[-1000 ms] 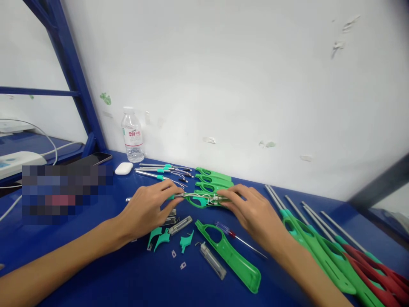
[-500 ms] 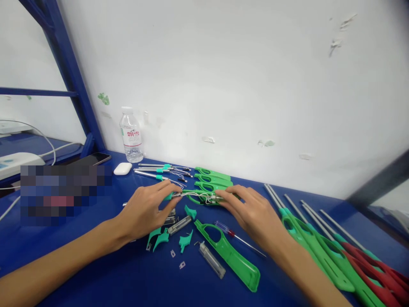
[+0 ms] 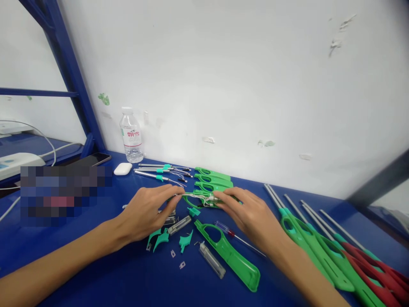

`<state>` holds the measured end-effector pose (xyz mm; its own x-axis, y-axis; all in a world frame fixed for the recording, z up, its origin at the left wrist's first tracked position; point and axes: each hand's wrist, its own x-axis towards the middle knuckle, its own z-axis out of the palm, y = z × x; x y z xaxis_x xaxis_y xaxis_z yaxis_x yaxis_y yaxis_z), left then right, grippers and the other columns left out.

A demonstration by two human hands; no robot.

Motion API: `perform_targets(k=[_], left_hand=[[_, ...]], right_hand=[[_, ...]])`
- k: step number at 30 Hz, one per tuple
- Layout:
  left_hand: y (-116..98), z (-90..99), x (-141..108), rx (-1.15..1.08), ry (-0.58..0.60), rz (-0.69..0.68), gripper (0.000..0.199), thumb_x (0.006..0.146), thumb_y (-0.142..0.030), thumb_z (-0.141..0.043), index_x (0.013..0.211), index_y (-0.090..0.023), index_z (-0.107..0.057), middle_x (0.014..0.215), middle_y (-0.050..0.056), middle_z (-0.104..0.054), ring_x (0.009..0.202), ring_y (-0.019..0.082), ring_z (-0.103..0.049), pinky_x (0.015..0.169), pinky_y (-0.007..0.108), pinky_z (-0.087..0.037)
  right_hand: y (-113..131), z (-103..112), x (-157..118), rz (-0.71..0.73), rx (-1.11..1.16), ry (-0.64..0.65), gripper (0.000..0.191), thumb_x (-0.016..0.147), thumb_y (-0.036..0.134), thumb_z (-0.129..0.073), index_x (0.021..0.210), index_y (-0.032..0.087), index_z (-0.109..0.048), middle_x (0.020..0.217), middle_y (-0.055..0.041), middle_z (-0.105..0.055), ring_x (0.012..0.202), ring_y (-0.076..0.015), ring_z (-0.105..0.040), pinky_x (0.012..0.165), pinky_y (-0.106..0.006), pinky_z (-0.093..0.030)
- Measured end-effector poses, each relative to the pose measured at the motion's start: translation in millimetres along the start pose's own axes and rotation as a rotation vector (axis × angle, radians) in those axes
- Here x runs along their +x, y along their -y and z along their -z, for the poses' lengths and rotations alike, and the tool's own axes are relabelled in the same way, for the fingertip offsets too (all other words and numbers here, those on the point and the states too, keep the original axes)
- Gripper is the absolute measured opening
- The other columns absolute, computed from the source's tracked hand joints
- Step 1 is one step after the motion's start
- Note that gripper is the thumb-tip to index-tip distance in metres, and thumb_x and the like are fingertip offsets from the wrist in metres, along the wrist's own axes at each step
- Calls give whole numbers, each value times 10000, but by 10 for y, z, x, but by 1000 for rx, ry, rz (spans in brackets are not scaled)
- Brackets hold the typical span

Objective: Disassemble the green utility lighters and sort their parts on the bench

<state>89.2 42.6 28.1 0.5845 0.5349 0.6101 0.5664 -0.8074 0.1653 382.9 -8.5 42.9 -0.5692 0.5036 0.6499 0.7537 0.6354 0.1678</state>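
Note:
My left hand (image 3: 148, 209) pinches the end of a thin metal tube, mostly hidden under the fingers. White wires (image 3: 198, 196) run from it toward my right hand (image 3: 247, 209). That hand has its fingers closed around a clear fuel tank (image 3: 211, 198) over a green lighter half-shell (image 3: 191, 199); the palm covers much of both. Just below the wires lies a teal trigger (image 3: 193, 212). Nearer to me are more teal triggers (image 3: 185, 241), clear fuel tanks (image 3: 211, 261), an open green half-shell (image 3: 234, 258) and a screwdriver (image 3: 239, 238) with a clear handle.
Wired metal tubes (image 3: 150, 173) and green half-shells (image 3: 212, 175) line the wall. At right lie long-nosed green lighters (image 3: 315, 245) and red ones (image 3: 373, 273). A water bottle (image 3: 131, 136), white earphone case (image 3: 123, 169), phone (image 3: 96, 159) and power strip (image 3: 21, 161) stand left.
My left hand has shifted slightly right, and the teal piece by its fingertips no longer shows. The loose teal trigger below the wires lies at a different angle. My right hand has barely moved.

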Motion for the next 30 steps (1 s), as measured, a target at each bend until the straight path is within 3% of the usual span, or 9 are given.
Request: perform_targets(k=[4,10,19,23,25,27,30], left_hand=[[-16,35,27,15,-20,7,196,1073,-290,-473,1100,-250,-663,906,-54,-713,632,81,-607,615,232,-431],[-7,91,76,30,-84,21,208,1066,-259,-488,1093,-223,-691,975,-20,-730,818,106,-681,730,231,-467],[11,120,88,32,-142,27,224,1052,-287,-498,1079,-222,-711,926,-20,-733,784,113,-683,728,236,-498],[144,229,105,62,-235,132,244,1043,-334,-494,1050,-210,-705,973,4,-763,877,152,-705,782,262,-510],[255,291,135,93,-286,231,268,1051,-354,-469,1044,-197,-686,947,19,-765,824,164,-693,713,275,-486],[367,313,164,112,-239,287,291,1054,-384,-451,1041,-214,-686,955,20,-775,832,188,-699,715,298,-475],[509,259,170,114,-51,283,306,1045,-426,-453,1038,-252,-704,1008,20,-790,890,234,-717,745,335,-479]], right_hand=[[-6,11,4,-24,60,24,277,1093,194,-500,1314,134,-656,1098,-122,-704,916,-249,-705,752,-374,-584],[-47,43,8,-59,152,9,290,1081,170,-528,1348,152,-638,1120,-131,-687,933,-234,-696,755,-357,-577],[-5,41,6,-90,259,-14,309,1077,114,-491,1348,127,-640,1137,-148,-669,982,-204,-704,791,-312,-597],[-178,57,-36,-152,270,-37,324,1080,109,-451,1308,147,-678,1141,-125,-682,957,-171,-733,813,-268,-599],[-327,91,-57,-236,242,-113,257,1066,152,-527,1238,170,-718,1098,-99,-714,927,-188,-740,806,-296,-597],[-444,132,-62,-337,211,-207,198,1046,206,-602,1187,192,-741,1077,-84,-742,943,-223,-738,827,-349,-590],[-478,166,-41,-424,223,-280,184,1041,251,-620,1171,223,-747,1097,-70,-758,977,-239,-736,849,-380,-584]])
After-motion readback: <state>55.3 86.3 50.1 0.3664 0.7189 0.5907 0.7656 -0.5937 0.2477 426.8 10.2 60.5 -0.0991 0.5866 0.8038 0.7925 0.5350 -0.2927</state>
